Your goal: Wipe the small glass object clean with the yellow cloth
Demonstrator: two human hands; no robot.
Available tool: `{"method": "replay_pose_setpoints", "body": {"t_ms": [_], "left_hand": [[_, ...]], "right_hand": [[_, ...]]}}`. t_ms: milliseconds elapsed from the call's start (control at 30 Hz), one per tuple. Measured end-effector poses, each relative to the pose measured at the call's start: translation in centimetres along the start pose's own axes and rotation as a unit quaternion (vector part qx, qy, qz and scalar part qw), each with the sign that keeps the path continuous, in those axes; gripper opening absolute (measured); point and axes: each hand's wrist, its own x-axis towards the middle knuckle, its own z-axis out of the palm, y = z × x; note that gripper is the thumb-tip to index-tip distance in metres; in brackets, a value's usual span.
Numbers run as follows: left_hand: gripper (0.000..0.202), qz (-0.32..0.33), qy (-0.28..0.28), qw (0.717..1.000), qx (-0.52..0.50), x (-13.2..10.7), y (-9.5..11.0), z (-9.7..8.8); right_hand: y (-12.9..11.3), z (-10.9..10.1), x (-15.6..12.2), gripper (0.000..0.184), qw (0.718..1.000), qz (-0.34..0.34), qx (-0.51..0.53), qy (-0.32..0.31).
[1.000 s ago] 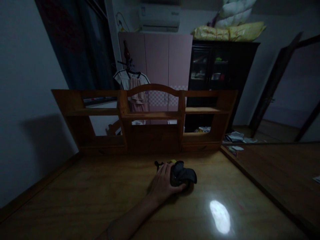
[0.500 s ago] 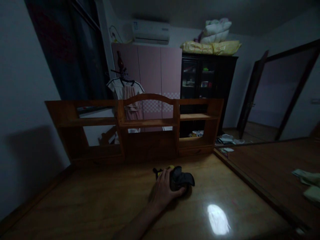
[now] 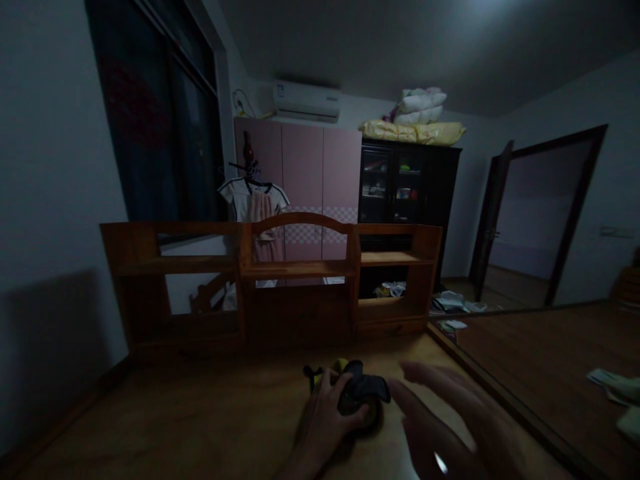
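Note:
A small black-and-yellow object point(image 3: 367, 390) sits on the wooden bed board in the lower middle of the head view. It has dark curved flaps on its right, a rounded, wheel-like part below them and a thin dark piece sticking out on the left; its exact kind is hard to make out in the dim light. My left hand point(image 3: 327, 413) is wrapped over it, thumb on the near side and fingers on the far side, covering its middle. My right hand point(image 3: 455, 420), blurred by motion, hovers just right of the object, fingers apart and holding nothing.
Beyond the board point(image 3: 210, 413) rises a wooden headboard with shelves point(image 3: 300, 269). A raised wooden rail point(image 3: 493, 393) runs along the right side. Cloths point(image 3: 615, 387) lie on the brown surface past it. A wall point(image 3: 55, 320) borders the left.
My right hand has come into view from the lower right, close to the object. My left hand keeps its hold. The camera has tilted up, so the scene sits lower.

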Motion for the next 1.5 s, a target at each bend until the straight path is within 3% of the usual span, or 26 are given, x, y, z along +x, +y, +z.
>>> {"method": "replay_pose_setpoints", "body": {"t_ms": [100, 167, 267, 400, 567, 700, 933, 1167, 1267, 1433, 1500], "left_hand": [[0.063, -0.002, 0.020, 1.000, -0.001, 0.0, 0.0, 0.2], [0.064, -0.006, 0.025, 1.000, -0.004, 0.1, 0.1, 0.3], [0.063, 0.002, 0.028, 0.999, -0.023, 0.3, 0.1, 0.6], [0.065, 0.022, 0.019, 0.999, -0.036, 0.3, 0.1, 0.7], [0.061, 0.043, 0.009, 0.999, -0.027, 0.3, 0.2, 0.9], [0.062, 0.055, 0.013, 0.998, -0.037, 0.4, 0.2, 1.1], [0.075, 0.068, -0.001, 0.996, -0.062, 0.5, -0.4, 1.2], [0.092, 0.064, 0.030, 0.996, -0.049, 0.2, -1.0, 1.3], [0.095, 0.061, 0.058, 0.995, -0.050, 0.3, -1.1, 1.2], [0.099, 0.050, 0.118, 0.990, -0.055, 0.5, -1.4, 1.6], [0.098, 0.049, 0.140, 0.987, -0.056, 0.5, -1.5, 1.7]], "right_hand": [[2.8, 3.9, -1.0, 0.045, 0.993, 0.039, -0.076, -0.080], [4.4, 6.5, -2.8, 0.041, 0.984, 0.090, -0.077, -0.133], [5.6, 9.0, -6.3, 0.041, 0.972, 0.169, -0.037, -0.158], [5.7, 9.4, -10.6, 0.032, 0.952, 0.233, 0.075, -0.183], [6.5, 9.1, -13.3, 0.025, 0.921, 0.324, 0.165, -0.140], [8.0, 9.9, -12.7, 0.029, 0.904, 0.356, 0.196, -0.135], [10.6, 13.1, -9.4, 0.020, 0.884, 0.333, 0.273, -0.181], [12.3, 15.0, -6.7, 0.042, 0.849, 0.335, 0.365, -0.184], [11.7, 15.6, -7.2, 0.046, 0.811, 0.367, 0.414, -0.188], [10.3, 16.7, -9.5, 0.060, 0.711, 0.385, 0.557, -0.189], [10.0, 16.8, -10.0, 0.067, 0.687, 0.391, 0.585, -0.184]]}}
